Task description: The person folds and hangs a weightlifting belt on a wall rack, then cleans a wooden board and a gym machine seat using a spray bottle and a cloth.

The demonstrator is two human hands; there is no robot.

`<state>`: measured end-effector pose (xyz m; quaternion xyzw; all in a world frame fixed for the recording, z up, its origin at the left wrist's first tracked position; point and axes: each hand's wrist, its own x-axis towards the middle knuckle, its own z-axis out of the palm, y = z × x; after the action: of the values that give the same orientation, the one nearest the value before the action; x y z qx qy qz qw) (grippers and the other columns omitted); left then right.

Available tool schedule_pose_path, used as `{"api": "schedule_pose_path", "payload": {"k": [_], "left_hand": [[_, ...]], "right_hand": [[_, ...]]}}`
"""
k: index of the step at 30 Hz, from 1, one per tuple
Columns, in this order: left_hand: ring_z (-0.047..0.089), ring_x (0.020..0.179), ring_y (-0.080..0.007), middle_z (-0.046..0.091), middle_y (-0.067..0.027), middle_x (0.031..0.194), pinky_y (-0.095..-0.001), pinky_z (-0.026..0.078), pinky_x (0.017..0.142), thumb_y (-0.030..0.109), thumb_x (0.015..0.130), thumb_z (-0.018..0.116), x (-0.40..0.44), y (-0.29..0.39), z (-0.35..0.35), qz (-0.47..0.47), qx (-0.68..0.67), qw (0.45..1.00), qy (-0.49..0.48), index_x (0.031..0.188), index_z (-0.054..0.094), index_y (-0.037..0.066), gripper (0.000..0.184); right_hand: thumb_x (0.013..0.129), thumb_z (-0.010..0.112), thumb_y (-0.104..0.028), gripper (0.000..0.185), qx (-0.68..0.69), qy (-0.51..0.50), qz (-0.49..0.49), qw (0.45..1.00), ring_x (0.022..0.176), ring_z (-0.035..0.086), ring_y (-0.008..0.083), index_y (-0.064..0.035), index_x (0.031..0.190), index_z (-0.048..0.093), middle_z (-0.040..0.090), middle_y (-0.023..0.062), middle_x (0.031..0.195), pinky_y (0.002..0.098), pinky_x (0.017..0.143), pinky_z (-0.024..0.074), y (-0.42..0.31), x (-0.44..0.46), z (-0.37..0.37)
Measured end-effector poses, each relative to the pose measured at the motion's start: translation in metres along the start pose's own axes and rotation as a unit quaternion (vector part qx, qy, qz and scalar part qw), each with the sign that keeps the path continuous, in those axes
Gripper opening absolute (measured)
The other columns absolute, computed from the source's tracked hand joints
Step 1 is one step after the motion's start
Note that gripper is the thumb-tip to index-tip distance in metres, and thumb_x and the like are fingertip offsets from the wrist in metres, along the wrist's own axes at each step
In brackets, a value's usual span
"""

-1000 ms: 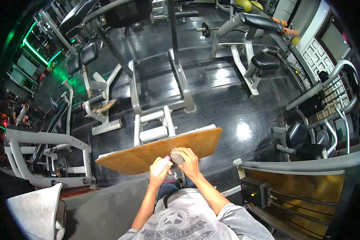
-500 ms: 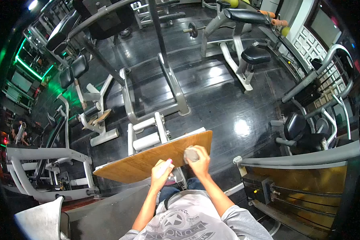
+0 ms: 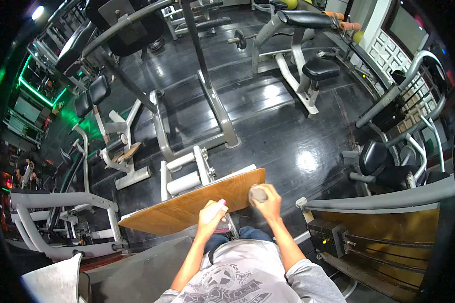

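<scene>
Before me a wooden board (image 3: 187,209) with a brown grain tilts on a machine's frame. My left hand (image 3: 210,222) is closed around a small white bottle with a pink tip (image 3: 215,211), held over the board's near edge. My right hand (image 3: 270,201) grips a round, greyish wad, perhaps a folded cloth (image 3: 258,195), by the board's right end. Whether the wad touches the board, I cannot tell.
Behind the board stands a grey metal frame (image 3: 220,113). A weight stack (image 3: 324,237) and a brown panel (image 3: 394,227) are at right. A padded bench (image 3: 321,68) stands farther back on the black floor (image 3: 268,136). White-grey rails (image 3: 65,199) are at left.
My right hand has moved right with the greyish wad, toward and past the board's right end. My left hand, still on the bottle, has shifted slightly right.
</scene>
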<state>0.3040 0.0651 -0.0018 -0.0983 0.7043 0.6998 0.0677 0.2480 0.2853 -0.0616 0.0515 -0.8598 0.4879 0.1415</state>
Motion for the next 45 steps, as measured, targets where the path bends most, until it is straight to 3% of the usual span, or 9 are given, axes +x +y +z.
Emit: {"api": "schedule_pose_path", "payload": {"k": [4, 12, 18, 23, 26, 31, 34, 38, 45], "left_hand": [[0.061, 0.066, -0.0123, 0.061, -0.0055, 0.089, -0.0259, 0.046, 0.063, 0.014, 0.092, 0.068, 0.001, 0.003, 0.006, -0.021, -0.040, 0.999, 0.000, 0.096, 0.066, -0.002, 0.017], [0.061, 0.067, -0.0109, 0.059, -0.0056, 0.087, -0.0254, 0.048, 0.063, 0.009, 0.092, 0.068, 0.008, -0.009, 0.013, -0.047, -0.021, 0.998, -0.033, 0.097, 0.068, -0.003, 0.013], [0.061, 0.066, -0.0108, 0.057, -0.0047, 0.085, -0.0252, 0.049, 0.063, 0.009, 0.091, 0.068, 0.013, -0.010, 0.017, -0.059, -0.017, 0.998, -0.034, 0.093, 0.067, -0.003, 0.012], [0.061, 0.066, -0.0115, 0.057, -0.0045, 0.085, -0.0255, 0.049, 0.063, 0.009, 0.091, 0.068, 0.015, -0.014, 0.018, -0.053, -0.003, 0.998, -0.045, 0.095, 0.068, -0.003, 0.012], [0.061, 0.067, -0.0119, 0.059, -0.0052, 0.086, -0.0257, 0.049, 0.063, 0.008, 0.092, 0.066, 0.015, -0.017, 0.018, -0.040, 0.027, 0.997, -0.067, 0.097, 0.067, -0.003, 0.012], [0.062, 0.067, -0.0122, 0.061, -0.0067, 0.089, -0.0262, 0.049, 0.063, 0.006, 0.093, 0.063, 0.014, -0.022, 0.020, -0.047, -0.013, 0.995, -0.085, 0.101, 0.066, -0.003, 0.012], [0.061, 0.066, -0.0127, 0.061, -0.0069, 0.090, -0.0262, 0.049, 0.063, 0.007, 0.093, 0.063, 0.013, -0.027, 0.020, -0.027, 0.013, 0.994, -0.102, 0.101, 0.067, -0.003, 0.013], [0.061, 0.064, -0.0120, 0.061, -0.0063, 0.086, -0.0261, 0.048, 0.061, 0.008, 0.093, 0.064, 0.015, -0.037, 0.028, -0.013, -0.014, 0.996, -0.086, 0.097, 0.068, -0.002, 0.012], [0.053, 0.048, -0.0128, 0.051, -0.0039, 0.069, -0.0310, 0.040, 0.047, 0.017, 0.086, 0.069, 0.026, -0.066, 0.057, -0.011, 0.069, 0.997, -0.022, 0.079, 0.066, 0.000, 0.019]], "right_hand": [[0.059, 0.083, -0.001, 0.045, 0.010, 0.048, 0.035, 0.998, 0.099, 0.068, 0.0301, -0.0070, 0.102, 0.069, 0.069, 0.0122, 0.105, 0.0373, 0.087, 0.0542, 0.002, 0.014, -0.016], [0.061, 0.082, 0.000, 0.042, 0.056, 0.090, -0.061, 0.992, 0.099, 0.067, 0.0318, -0.0048, 0.100, 0.067, 0.068, 0.0142, 0.105, 0.0378, 0.086, 0.0535, -0.003, 0.014, 0.001], [0.072, 0.077, -0.002, 0.032, 0.066, 0.074, 0.062, 0.993, 0.098, 0.066, 0.0303, -0.0029, 0.102, 0.065, 0.066, 0.0144, 0.102, 0.0360, 0.087, 0.0509, 0.035, -0.018, 0.017], [0.085, 0.073, -0.013, 0.024, 0.139, 0.121, 0.273, 0.944, 0.096, 0.064, 0.0205, -0.0016, 0.104, 0.066, 0.068, 0.0105, 0.099, 0.0338, 0.087, 0.0486, 0.059, -0.029, 0.031], [0.085, 0.073, -0.012, 0.023, 0.141, 0.127, 0.271, 0.944, 0.096, 0.062, 0.0186, -0.0022, 0.105, 0.067, 0.069, 0.0092, 0.098, 0.0335, 0.088, 0.0479, 0.028, -0.007, 0.020], [0.081, 0.073, -0.007, 0.022, 0.106, 0.165, 0.131, 0.972, 0.094, 0.061, 0.0248, -0.0001, 0.099, 0.063, 0.062, 0.0103, 0.096, 0.0355, 0.088, 0.0466, -0.014, 0.017, 0.011], [0.079, 0.075, -0.008, 0.029, 0.126, 0.163, 0.127, 0.970, 0.098, 0.063, 0.0334, -0.0007, 0.105, 0.063, 0.064, 0.0149, 0.101, 0.0405, 0.088, 0.0478, 0.005, 0.001, 0.021], [0.081, 0.074, -0.009, 0.028, 0.030, 0.098, 0.149, 0.984, 0.100, 0.063, 0.0341, -0.0020, 0.106, 0.063, 0.064, 0.0148, 0.102, 0.0407, 0.088, 0.0479, 0.045, -0.036, 0.032], [0.085, 0.070, -0.011, 0.023, 0.132, 0.098, 0.277, 0.947, 0.098, 0.063, 0.0191, -0.0032, 0.106, 0.065, 0.070, 0.0088, 0.101, 0.0330, 0.089, 0.0484, 0.066, -0.069, 0.022]]}}
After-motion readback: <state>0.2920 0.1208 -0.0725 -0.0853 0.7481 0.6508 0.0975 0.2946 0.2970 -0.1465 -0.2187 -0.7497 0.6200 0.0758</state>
